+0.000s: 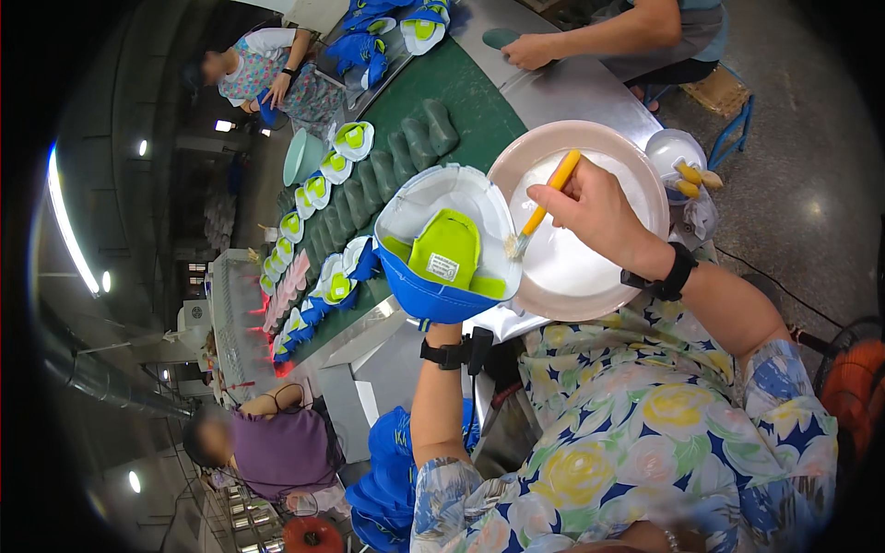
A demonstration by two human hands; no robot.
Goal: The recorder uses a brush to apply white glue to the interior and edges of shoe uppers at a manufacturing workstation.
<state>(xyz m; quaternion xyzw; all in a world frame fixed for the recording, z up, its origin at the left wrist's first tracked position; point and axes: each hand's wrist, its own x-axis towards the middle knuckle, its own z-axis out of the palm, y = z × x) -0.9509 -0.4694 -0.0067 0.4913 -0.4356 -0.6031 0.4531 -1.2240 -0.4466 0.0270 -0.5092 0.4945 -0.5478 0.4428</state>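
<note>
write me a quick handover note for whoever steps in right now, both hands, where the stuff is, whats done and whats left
Left hand: under the blue shoe upper, holding it up with its white and green inside facing the camera; the hand itself is hidden behind the upper.
Right hand: gripping a yellow-handled brush, bristles at the upper's right edge, over the pink basin of white liquid.
Conveyor belt: rows of blue and green uppers and grey-green shoe forms.
Done: cannot tell how much of this upper is coated.
Left: probably brushing round the rest of its inside, then setting it on the belt.
</note>
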